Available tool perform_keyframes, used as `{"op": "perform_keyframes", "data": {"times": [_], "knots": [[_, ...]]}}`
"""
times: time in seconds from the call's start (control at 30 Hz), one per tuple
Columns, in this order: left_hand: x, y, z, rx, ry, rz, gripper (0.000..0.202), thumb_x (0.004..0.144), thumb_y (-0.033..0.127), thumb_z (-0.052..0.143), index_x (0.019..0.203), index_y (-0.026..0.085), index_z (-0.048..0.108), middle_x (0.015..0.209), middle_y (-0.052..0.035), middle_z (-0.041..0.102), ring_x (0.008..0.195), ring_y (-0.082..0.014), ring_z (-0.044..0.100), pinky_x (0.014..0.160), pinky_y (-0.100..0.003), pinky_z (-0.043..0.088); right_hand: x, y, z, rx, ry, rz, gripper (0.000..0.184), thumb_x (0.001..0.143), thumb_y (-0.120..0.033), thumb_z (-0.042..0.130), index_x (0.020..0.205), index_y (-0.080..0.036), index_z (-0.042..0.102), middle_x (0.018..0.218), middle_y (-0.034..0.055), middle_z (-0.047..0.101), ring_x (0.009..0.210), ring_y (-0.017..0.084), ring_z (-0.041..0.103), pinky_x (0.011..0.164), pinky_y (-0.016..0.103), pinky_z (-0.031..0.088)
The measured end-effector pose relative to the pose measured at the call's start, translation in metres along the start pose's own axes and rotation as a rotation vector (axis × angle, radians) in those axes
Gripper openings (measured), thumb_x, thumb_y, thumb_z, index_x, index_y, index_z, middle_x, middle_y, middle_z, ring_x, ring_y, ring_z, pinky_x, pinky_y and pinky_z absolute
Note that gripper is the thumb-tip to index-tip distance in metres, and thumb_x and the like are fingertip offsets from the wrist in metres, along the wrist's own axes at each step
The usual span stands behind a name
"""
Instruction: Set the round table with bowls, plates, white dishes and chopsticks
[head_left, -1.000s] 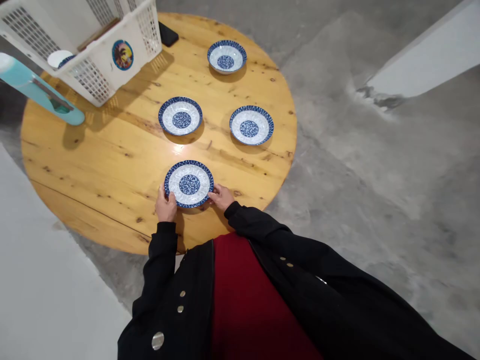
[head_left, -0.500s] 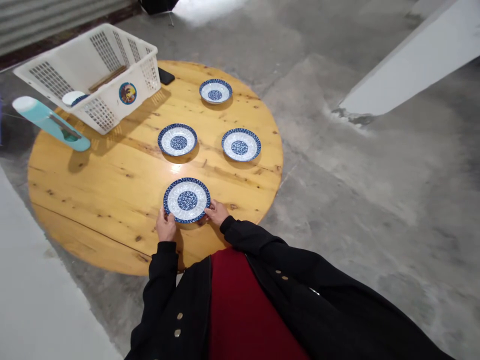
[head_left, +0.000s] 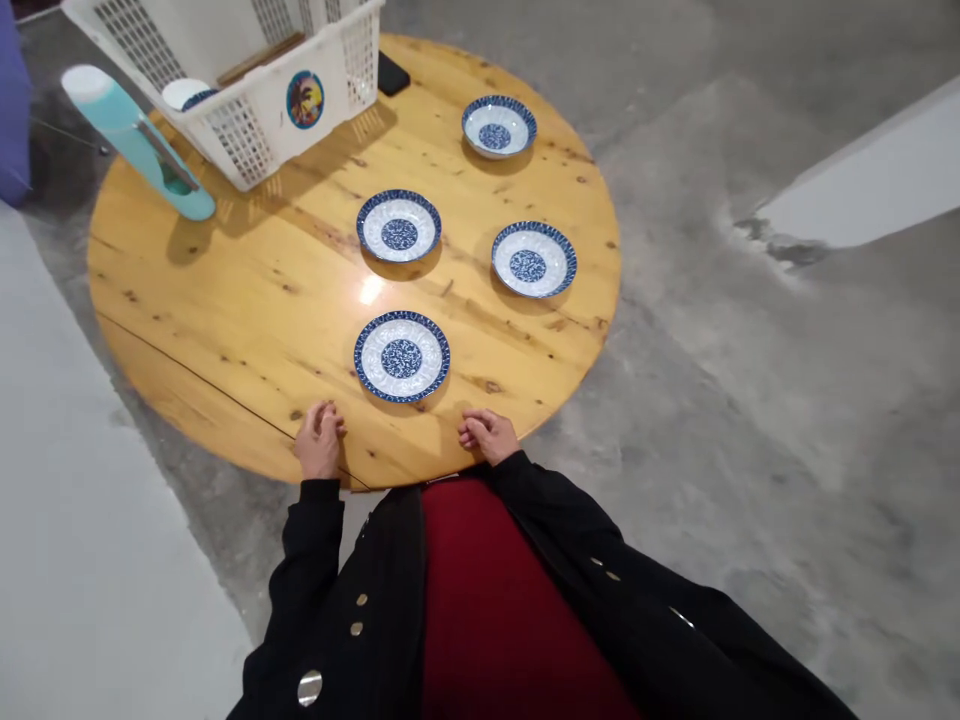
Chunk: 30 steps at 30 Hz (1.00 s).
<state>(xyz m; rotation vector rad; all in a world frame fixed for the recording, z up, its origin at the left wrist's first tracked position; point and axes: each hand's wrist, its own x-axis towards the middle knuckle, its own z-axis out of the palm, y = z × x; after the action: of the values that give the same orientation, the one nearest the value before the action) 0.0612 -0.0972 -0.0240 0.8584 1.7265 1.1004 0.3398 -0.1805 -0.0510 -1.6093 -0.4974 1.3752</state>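
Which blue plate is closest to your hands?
The blue-and-white plate at the front of the round wooden table, just ahead of your left hand and right hand. The other three plates lie farther up the table.

The white plastic basket (head_left: 240, 140) runs off the top edge, so part of its rim and most of its inside are out of sight. Of the blue-rimmed plate (head_left: 184, 94) inside it, only a sliver shows above the mesh wall, and too little of the wooden strip (head_left: 261, 58) shows to name it. The basket's corner partly hides a flat black object (head_left: 392, 73). The left edge cuts off a purple thing (head_left: 11, 100). The person's red garment (head_left: 510, 610) and black sleeves (head_left: 300, 570) run off the bottom edge, and the garment hides part of the near rim of the counter (head_left: 112, 280). The palms of the left hand (head_left: 319, 442) and right hand (head_left: 487, 435) are turned away from view.
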Motion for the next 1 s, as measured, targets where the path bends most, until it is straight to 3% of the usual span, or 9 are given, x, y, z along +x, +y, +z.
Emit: {"op": "perform_keyframes", "data": {"times": [0.17, 0.3, 0.47, 0.6, 0.7, 0.83, 1.0], "knots": [[-0.023, -0.006, -0.03, -0.033, 0.136, -0.015, 0.038, 0.074, 0.037, 0.065, 0.103, 0.013, 0.067, 0.092, -0.0078, 0.071, 0.07, -0.0119, 0.067, 0.061, -0.023, 0.056, 0.004, -0.01, 0.003, -0.035, -0.064, -0.056, 0.04, 0.062, -0.048, 0.07, 0.087, -0.018, 0.059, 0.063, -0.0005, 0.065, 0.05, 0.012, 0.061, 0.045, 0.023, 0.05], [-0.056, -0.016, -0.035, -0.056, 0.22, -0.037, 0.039, 0.073, 0.037, 0.063, 0.102, 0.011, 0.067, 0.093, -0.0097, 0.072, 0.071, -0.0129, 0.068, 0.062, -0.025, 0.057, 0.002, -0.017, -0.007, -0.087, -0.14, -0.082, 0.04, 0.063, -0.048, 0.069, 0.088, -0.018, 0.061, 0.066, 0.0001, 0.067, 0.053, 0.013, 0.063, 0.048, 0.024, 0.052], [-0.106, -0.033, -0.024, -0.068, 0.2, -0.109, 0.044, 0.074, 0.041, 0.062, 0.104, 0.009, 0.068, 0.094, -0.0131, 0.073, 0.073, -0.0155, 0.07, 0.065, -0.028, 0.058, -0.009, -0.01, -0.05, -0.109, -0.109, -0.086, 0.041, 0.064, -0.048, 0.07, 0.09, -0.018, 0.062, 0.069, 0.0014, 0.069, 0.055, 0.014, 0.066, 0.051, 0.027, 0.056], [-0.144, -0.041, -0.01, -0.04, 0.155, -0.128, 0.046, 0.076, 0.044, 0.063, 0.106, 0.009, 0.068, 0.099, -0.0146, 0.074, 0.079, -0.017, 0.07, 0.067, -0.028, 0.056, -0.023, 0.006, -0.093, -0.115, -0.055, -0.066, 0.04, 0.064, -0.047, 0.071, 0.089, -0.017, 0.063, 0.068, 0.0026, 0.07, 0.055, 0.015, 0.066, 0.051, 0.028, 0.056], [-0.171, -0.043, -0.004, -0.036, 0.135, -0.173, 0.047, 0.074, 0.045, 0.065, 0.105, 0.01, 0.069, 0.099, -0.0148, 0.074, 0.078, -0.0169, 0.069, 0.065, -0.027, 0.055, -0.035, 0.019, -0.112, -0.125, -0.039, -0.027, 0.041, 0.062, -0.046, 0.071, 0.088, -0.016, 0.064, 0.067, 0.0033, 0.069, 0.054, 0.015, 0.066, 0.051, 0.028, 0.056], [-0.205, -0.048, -0.003, -0.019, 0.136, -0.214, 0.049, 0.072, 0.046, 0.069, 0.105, 0.01, 0.069, 0.099, -0.0146, 0.074, 0.078, -0.0168, 0.068, 0.065, -0.027, 0.054, -0.046, 0.034, -0.116, -0.1, -0.077, 0.005, 0.04, 0.062, -0.045, 0.069, 0.088, -0.016, 0.064, 0.067, 0.0035, 0.069, 0.053, 0.015, 0.065, 0.05, 0.028, 0.055], [-0.242, -0.06, -0.009, 0.007, 0.148, -0.24, 0.053, 0.073, 0.051, 0.07, 0.107, 0.01, 0.069, 0.1, -0.0153, 0.074, 0.079, -0.0175, 0.069, 0.066, -0.028, 0.055, -0.055, 0.049, -0.098, -0.127, -0.212, 0.052, 0.038, 0.062, -0.046, 0.067, 0.087, -0.017, 0.063, 0.066, 0.0026, 0.069, 0.053, 0.015, 0.065, 0.048, 0.026, 0.053]]}}
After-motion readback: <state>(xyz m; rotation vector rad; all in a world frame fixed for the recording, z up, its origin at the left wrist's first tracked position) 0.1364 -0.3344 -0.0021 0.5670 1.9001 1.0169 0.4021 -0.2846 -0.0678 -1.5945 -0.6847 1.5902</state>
